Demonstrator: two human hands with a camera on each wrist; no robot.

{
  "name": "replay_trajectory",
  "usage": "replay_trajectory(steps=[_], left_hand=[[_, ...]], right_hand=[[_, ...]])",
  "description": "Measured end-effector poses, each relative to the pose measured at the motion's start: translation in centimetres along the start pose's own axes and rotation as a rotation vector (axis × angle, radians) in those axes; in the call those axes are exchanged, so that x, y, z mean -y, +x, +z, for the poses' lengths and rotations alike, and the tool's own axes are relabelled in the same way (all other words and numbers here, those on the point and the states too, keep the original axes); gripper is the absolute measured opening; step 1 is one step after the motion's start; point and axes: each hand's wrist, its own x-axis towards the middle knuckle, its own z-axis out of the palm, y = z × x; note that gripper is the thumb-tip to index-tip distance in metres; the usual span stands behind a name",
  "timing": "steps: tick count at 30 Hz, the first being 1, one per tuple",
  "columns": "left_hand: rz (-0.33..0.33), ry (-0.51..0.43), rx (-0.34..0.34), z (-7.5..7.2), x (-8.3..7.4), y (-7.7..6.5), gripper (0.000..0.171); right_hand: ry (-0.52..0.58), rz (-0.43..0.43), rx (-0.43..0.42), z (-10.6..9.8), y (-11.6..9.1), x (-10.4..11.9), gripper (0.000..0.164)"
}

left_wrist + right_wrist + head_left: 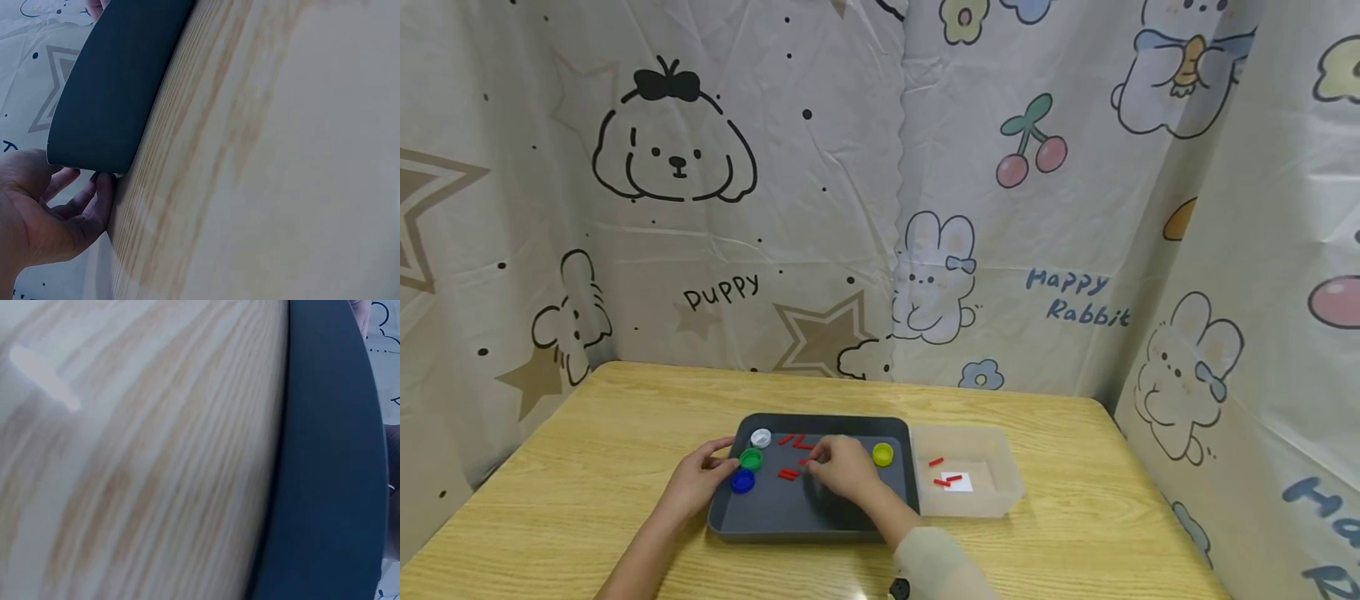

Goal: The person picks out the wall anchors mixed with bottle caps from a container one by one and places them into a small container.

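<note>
My left hand (697, 479) holds the left edge of a dark grey tray (820, 533), thumb over the rim. In the left wrist view, its fingers (100, 194) curl against the tray's outer corner. Over the middle of the tray, my right hand (842, 467) pinches a small red stick (803, 461) at its fingertips. Several other red sticks (787, 474) lie in the tray. White (761, 437), green (751, 459) and blue (742, 481) caps line its left side; a yellow cap (883, 454) sits at the right. The right wrist view shows mostly tray wall and table.
A translucent plastic box (1000, 492) stands against the tray's right side, with 3 red sticks (936, 461) and a white label (958, 482) visible in it. Both rest on a wooden table (1075, 542). Printed curtains (820, 208) hang behind and at the sides.
</note>
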Motion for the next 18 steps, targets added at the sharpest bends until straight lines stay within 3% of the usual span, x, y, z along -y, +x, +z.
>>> replay_trajectory(steps=[11,18], left_hand=[[0.019,0.000,0.001,0.0,0.2,0.1,0.048],[-0.003,0.003,0.000,0.1,0.2,0.1,0.048]], right_hand=[[-0.008,-0.053,0.013,-1.8,-0.7,0.2,0.008],[-0.006,-0.080,0.028,-2.5,-1.3,-0.1,0.008]])
